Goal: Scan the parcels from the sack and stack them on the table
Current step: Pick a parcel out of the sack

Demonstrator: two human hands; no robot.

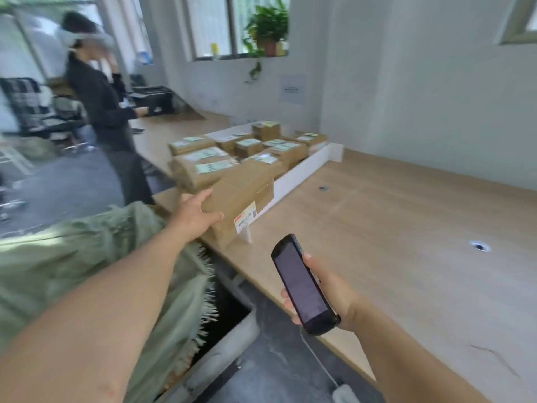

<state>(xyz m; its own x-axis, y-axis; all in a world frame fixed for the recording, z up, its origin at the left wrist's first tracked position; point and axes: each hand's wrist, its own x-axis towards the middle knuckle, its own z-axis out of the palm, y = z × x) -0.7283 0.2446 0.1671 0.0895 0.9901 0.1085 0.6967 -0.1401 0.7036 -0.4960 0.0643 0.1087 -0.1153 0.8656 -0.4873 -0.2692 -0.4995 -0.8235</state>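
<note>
My left hand [195, 214] grips the near corner of a brown cardboard parcel [243, 196] with a white barcode label facing me; the parcel rests at the table's front edge against the pile. My right hand [328, 289] holds a black handheld scanner [302, 286], its dark screen up, a short way in front of the parcel. Behind it, several labelled brown parcels [232, 152] lie stacked on the wooden table [392, 228]. The green woven sack [87, 266] sits below my left arm, beside the table.
A white divider board [302, 170] borders the pile on its right. Another person [107, 112] stands at the table's far left end near a printer [157, 97]. Two cable holes [479, 245] mark the tabletop. Office chairs stand at the left.
</note>
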